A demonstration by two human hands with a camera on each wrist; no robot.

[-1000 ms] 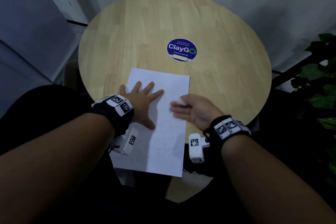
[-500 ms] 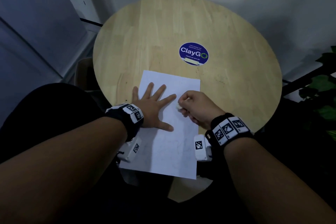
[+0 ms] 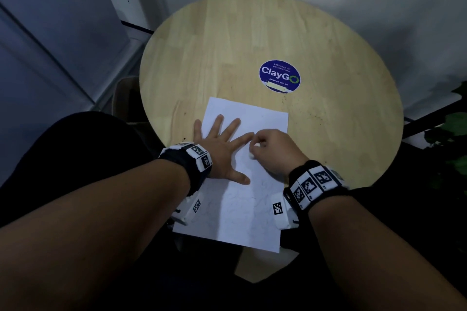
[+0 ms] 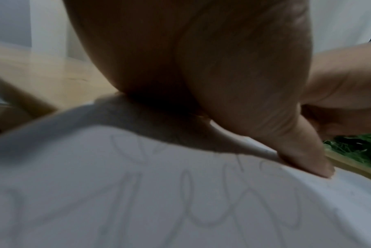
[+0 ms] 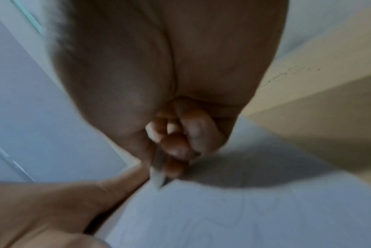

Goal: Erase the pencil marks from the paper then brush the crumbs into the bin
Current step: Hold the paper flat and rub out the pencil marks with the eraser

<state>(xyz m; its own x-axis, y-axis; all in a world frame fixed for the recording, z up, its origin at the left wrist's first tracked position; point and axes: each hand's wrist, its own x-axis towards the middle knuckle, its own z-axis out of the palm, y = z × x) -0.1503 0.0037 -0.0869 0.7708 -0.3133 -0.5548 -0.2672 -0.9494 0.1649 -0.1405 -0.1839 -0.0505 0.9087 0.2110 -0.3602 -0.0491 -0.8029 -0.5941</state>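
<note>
The right hand (image 3: 274, 150) is pinching a small white eraser (image 3: 253, 151) between thumb and curled fingers (image 5: 175, 147), its lower end touching the paper (image 3: 252, 209) just beside the tip of the left index finger. The loops of pencil marks (image 4: 190, 201) are lying toward the person from the eraser, on the near half of the sheet, between the left thumb and the right wrist; the far half above the hands is looking clean from the head view. The sheet's long axis is running away from the person, its near end hanging over the edge of the round counter (image 3: 341, 108). So the coming strokes are, by my judgement, needing to travel back toward the body, and the right hand is the nearer one to those marks.

The left hand (image 3: 222, 149) is lying flat with its fingers spread and straight, pressing the paper down and holding nothing. Dark crumbs (image 3: 303, 108) are sitting on the counter to the right of the sheet. No bin is clearly showing.

Compared with a second ago, the right hand is closing from a flat, sideways sweep into a tight pinch on the eraser, and is moving in from the sheet's right edge to meet the left fingertips. The left hand is keeping its place.
</note>
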